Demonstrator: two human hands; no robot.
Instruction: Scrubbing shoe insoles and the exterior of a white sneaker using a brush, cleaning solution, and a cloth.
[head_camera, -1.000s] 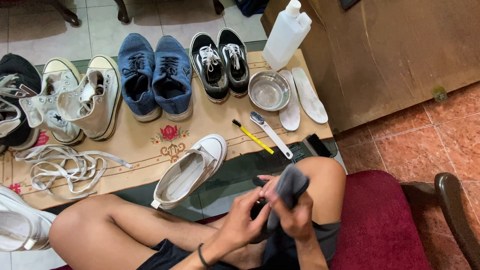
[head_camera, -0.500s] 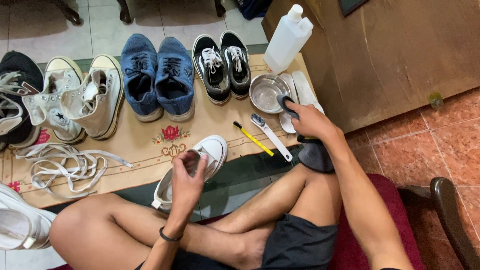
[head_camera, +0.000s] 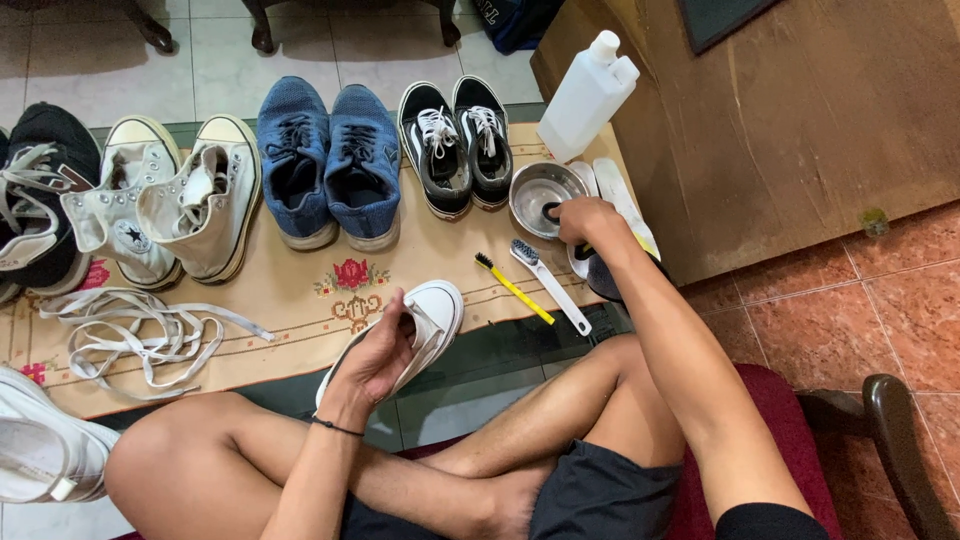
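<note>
My left hand grips a white sneaker by its side, tilted up off the patterned mat. Over the rim of a small metal bowl, my right hand holds a dark cloth, one corner dipping into the bowl while the rest hangs below the hand. A yellow toothbrush and a white brush lie on the mat between the two hands. Two white insoles lie partly under my right hand.
A white plastic bottle stands behind the bowl, against a wooden cabinet. Pairs of black, blue and white shoes line the mat's far edge. Loose white laces lie at the left. My crossed legs rest on a red cushion.
Both hands were together at my lap on the dark cloth. My left hand has moved to the white sneaker and gripped it; my right hand has carried the cloth to the metal bowl.
</note>
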